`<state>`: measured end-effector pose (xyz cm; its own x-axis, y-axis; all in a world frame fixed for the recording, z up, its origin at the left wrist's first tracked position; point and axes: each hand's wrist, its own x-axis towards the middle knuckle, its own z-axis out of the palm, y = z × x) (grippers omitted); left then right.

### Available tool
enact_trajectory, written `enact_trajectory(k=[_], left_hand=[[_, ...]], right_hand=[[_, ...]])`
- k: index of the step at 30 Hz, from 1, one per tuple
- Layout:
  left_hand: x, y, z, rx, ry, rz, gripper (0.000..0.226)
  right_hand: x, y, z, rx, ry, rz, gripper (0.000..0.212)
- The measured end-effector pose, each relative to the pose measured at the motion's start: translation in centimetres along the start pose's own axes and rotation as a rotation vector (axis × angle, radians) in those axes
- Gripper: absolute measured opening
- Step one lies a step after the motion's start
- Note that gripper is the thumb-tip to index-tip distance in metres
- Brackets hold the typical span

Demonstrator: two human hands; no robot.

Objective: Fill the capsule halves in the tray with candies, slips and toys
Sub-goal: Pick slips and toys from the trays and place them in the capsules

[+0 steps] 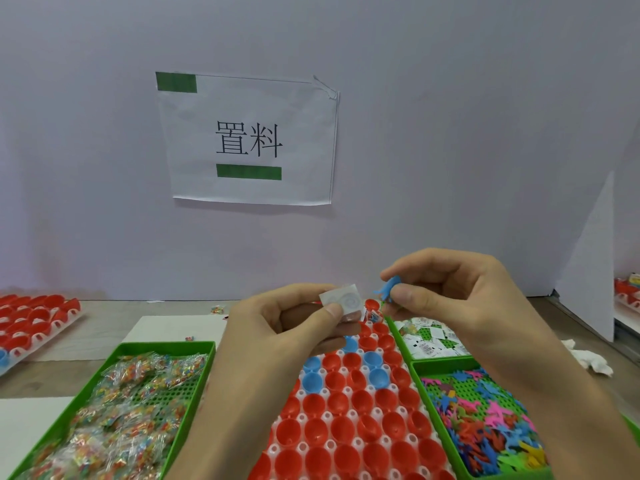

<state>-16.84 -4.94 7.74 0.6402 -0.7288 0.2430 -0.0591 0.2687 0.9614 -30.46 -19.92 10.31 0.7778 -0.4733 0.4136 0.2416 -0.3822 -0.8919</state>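
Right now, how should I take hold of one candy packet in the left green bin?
Probably from straight above: pinch the crinkled clear wrapper of a candy packet on top. They lie heaped flat, and the walls of the green bin block a sideways approach.

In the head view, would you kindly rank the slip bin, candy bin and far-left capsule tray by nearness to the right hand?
1. Slip bin, just below the right hand.
2. Candy bin, left of centre.
3. Far-left capsule tray, at the left edge.
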Motion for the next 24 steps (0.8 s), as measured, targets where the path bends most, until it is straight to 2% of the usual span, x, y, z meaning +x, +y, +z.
enact_trajectory(k=[4,10,14,24], left_hand=[[-0.1,0.1,0.2,0.037,0.011,0.023,0.014],[-0.2,0.3,0.3,0.095,-0.008,0.065,0.025],[-0.4,0.5,0.5,0.131,-0.054,0.100,0.020],[-0.3,0.4,-0.3,0.172,-0.179,0.069,0.021]], right_hand=[[-0.2,-0.7,0.8,-0.024,-0.009,-0.019,0.022],[-0.2,-0.7,1.8,-0.053,-0.023,-0.015,0.019],[-0.2,-0.5,2.1,-0.119,0.030,-0.014,0.016],[-0.1,-0.1,2.1,-0.227,0.019,0.009,0.018]])
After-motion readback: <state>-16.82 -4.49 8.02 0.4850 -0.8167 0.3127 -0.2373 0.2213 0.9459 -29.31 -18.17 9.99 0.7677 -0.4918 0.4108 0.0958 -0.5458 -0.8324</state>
